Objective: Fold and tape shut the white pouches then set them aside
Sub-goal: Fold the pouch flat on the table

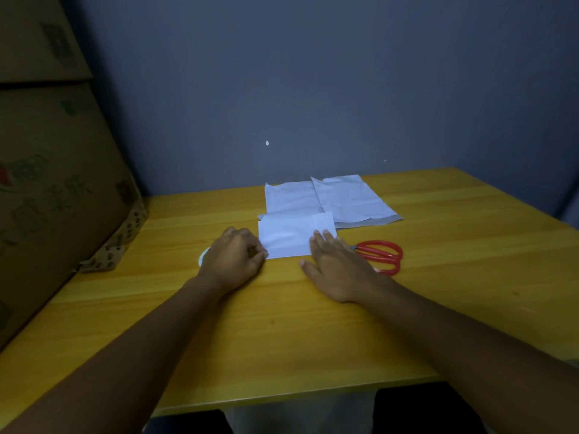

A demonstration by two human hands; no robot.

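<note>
Folded pouch (286, 238) lies before two flat pouches (329, 198), scissors (380, 255) right.

White pouches (294, 238) and red-handled scissors (380, 255) lie on a yellow wood-grain table (282, 324).

Single head-worn view, forward and down over a yellow table (282, 339), close, toward a grey wall (313, 89).
</note>
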